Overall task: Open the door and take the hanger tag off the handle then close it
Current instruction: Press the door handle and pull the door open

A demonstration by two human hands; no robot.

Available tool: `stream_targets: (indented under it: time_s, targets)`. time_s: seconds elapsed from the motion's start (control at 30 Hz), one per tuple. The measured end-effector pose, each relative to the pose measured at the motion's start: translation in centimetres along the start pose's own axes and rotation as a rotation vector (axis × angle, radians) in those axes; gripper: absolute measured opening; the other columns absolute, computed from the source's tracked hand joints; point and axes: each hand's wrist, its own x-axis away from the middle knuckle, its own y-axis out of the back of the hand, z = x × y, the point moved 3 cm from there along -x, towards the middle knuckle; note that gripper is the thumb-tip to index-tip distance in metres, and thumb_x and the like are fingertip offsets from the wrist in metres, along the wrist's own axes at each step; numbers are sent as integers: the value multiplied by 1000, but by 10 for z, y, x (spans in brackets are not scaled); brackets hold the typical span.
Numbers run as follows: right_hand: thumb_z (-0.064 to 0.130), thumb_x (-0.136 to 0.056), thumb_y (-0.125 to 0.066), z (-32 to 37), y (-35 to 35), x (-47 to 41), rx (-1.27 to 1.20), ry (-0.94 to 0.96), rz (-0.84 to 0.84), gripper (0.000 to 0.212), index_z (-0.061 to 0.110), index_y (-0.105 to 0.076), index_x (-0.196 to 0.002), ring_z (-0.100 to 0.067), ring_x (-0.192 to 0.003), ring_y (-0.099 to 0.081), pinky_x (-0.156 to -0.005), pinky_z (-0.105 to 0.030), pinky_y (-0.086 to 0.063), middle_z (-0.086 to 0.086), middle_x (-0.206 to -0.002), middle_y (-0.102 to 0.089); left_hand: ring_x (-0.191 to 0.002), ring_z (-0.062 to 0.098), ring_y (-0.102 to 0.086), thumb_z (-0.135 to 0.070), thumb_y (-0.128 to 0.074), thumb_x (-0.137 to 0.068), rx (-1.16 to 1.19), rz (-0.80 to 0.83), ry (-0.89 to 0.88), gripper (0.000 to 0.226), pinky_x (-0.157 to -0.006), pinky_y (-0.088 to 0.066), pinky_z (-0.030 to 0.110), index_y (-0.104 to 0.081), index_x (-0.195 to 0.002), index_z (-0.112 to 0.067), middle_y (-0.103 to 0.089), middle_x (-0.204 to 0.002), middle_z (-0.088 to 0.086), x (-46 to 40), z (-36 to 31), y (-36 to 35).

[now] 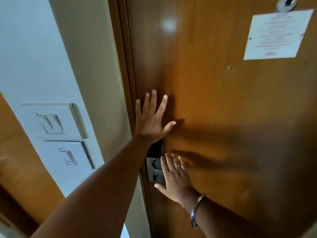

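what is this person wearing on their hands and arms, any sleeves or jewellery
No sleeves show: both forearms are bare. The right hand has a thin gold-coloured ring on one finger and a slim silver metal bangle at the wrist. The left hand wears nothing visible.

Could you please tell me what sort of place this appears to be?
Probably a hotel room entrance, seen from inside: the wooden door carries a peephole, a posted paper notice and a metal lock plate, with wall switches beside it.

Two white switch plates (56,134) on the wall (25,48), a paper notice (277,34), a peephole (287,3).
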Motion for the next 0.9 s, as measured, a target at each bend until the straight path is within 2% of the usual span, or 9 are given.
stream_targets:
  time_s: [0.07,0.17,0.27,0.37,0.47,0.57,0.63,0.77,0.9]
  targets:
    - [73,-91,-41,13,-10,-10,-44,-44,37,99,10,-2,-158,-35,-152,-10,-121,-48,7,-17,-165,-8,-152,38,-4,-77,-37,-86,59,-9,83,95,-119,1,59,-9,-159,-22,-5,-166,19,1,5,-16]
    - [68,-92,-47,20,-20,-15,-81,-121,29,92,7,-18,-156,-34,-145,-29,-122,-46,-19,-17,-159,-30,-151,42,-11,-76,-36,-89,53,-64,102,93,-119,-6,64,-16,-158,-18,-14,-164,23,10,8,-40]
    - [67,-90,-53,25,-30,-11,-80,-156,19,89,6,-32,-152,-31,-134,-47,-113,-44,-38,-15,-147,-48,-150,44,-15,-77,-35,-89,63,-123,66,92,-118,-8,65,-22,-157,-15,-20,-161,26,10,16,-54]
    - [65,-82,-67,28,-38,-11,-12,-173,-54,84,4,-52,-139,-29,-113,-64,-97,-42,-52,-14,-125,-66,-149,45,-18,-77,-37,-89,81,-148,59,92,-118,-11,66,-24,-156,-15,-24,-160,27,12,16,-61]
    - [58,-81,-72,23,-44,-13,-18,-164,-189,75,5,-58,-132,-30,-107,-66,-95,-44,-53,-14,-117,-69,-147,46,-21,-77,-39,-89,86,-181,62,92,-117,-13,66,-29,-155,-14,-27,-159,27,10,19,-60]
    - [59,-81,-68,27,-65,-8,-63,-207,-192,80,7,-50,-140,-31,-119,-60,-112,-48,-34,-14,-130,-63,-147,47,-23,-77,-41,-88,85,-192,74,92,-117,-13,66,-33,-154,-13,-29,-158,28,11,16,-65]
    - [68,-75,-67,36,-76,-7,-132,-307,-183,89,8,-48,-139,-30,-121,-58,-112,-48,-27,-13,-131,-62,-146,48,-24,-77,-41,-88,68,-192,75,92,-116,-12,66,-34,-153,-13,-30,-157,29,11,17,-67]
    - [77,-71,-64,35,-80,-7,-213,-294,-174,95,11,-44,-137,-28,-116,-61,-106,-47,-43,-9,-127,-64,-145,49,-25,-78,-41,-87,40,-180,86,94,-116,-12,66,-37,-152,-11,-31,-156,31,9,16,-65]
    - [77,-74,-62,30,-72,-1,-311,-289,-103,95,13,-43,-141,-27,-125,-56,-104,-46,-49,-8,-137,-58,-146,49,-22,-81,-39,-86,43,-132,92,98,-117,-10,66,-34,-153,-10,-27,-157,31,12,14,-60]
